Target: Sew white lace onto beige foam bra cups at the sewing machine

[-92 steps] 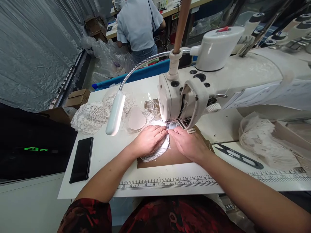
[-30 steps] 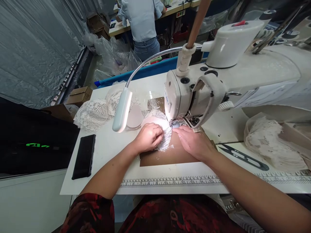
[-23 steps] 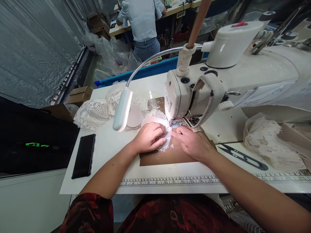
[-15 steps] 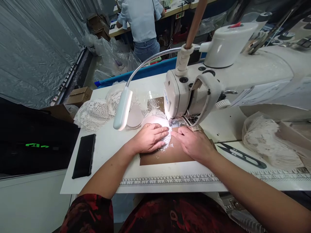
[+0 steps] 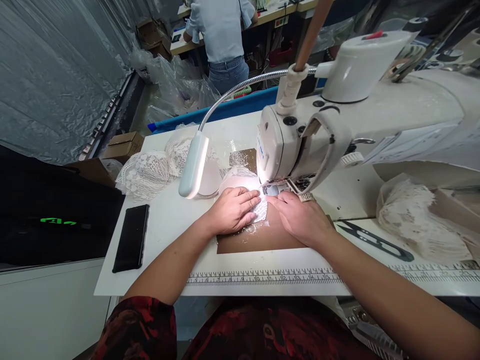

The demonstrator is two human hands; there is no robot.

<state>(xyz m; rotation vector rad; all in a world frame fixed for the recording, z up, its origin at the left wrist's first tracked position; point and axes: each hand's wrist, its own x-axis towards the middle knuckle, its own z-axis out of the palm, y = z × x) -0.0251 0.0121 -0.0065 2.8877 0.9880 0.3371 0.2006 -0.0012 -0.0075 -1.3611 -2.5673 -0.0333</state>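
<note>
Though bright, lace [image 5: 261, 212] under left grip [image 5: 237, 210]

Lamp [image 5: 194, 165] glare on white fabric [image 5: 243, 182]; dimmer beyond

White lace piece [image 5: 260, 212], rounded, lying on brown sheet [image 5: 279, 236], just below sewing machine [image 5: 270, 145] (partly under left hand [image 5: 233, 210])
</note>
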